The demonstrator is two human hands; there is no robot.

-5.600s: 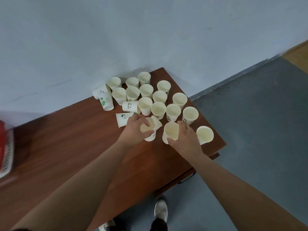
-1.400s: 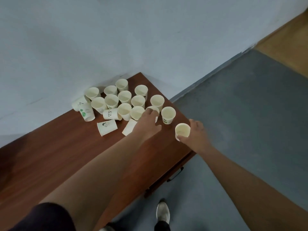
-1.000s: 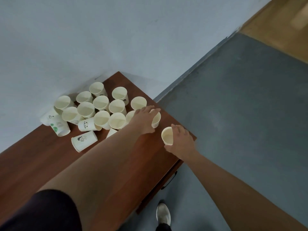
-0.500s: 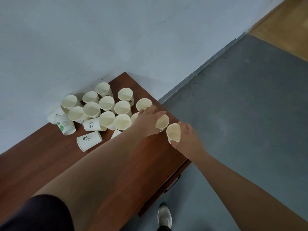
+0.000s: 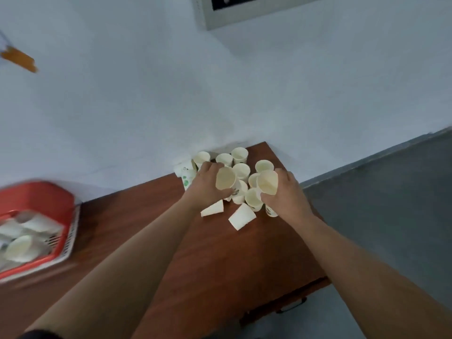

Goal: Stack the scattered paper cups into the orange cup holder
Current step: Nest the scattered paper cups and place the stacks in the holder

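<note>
Several white paper cups (image 5: pixel 241 170) crowd the far right corner of the brown table (image 5: pixel 220 260), some upright, two lying on their sides (image 5: pixel 242 219). My left hand (image 5: pixel 208 187) grips one cup (image 5: pixel 225 179) tilted with its mouth toward me. My right hand (image 5: pixel 285 194) grips a stack of cups (image 5: pixel 267 183), also tilted toward me, just right of the left one. The orange cup holder (image 5: pixel 41 204) sits at the table's far left, blurred, with cups lying inside it.
A pale wall runs along the table's back edge, with a grey panel (image 5: pixel 244 11) mounted high up. Grey floor (image 5: pixel 391 204) lies right of the table. A drawer handle (image 5: pixel 291 307) shows under the front right edge.
The view swung left and up, bringing the orange holder into sight. Both hands lifted their cups off the table and brought them close together above the cluster.
</note>
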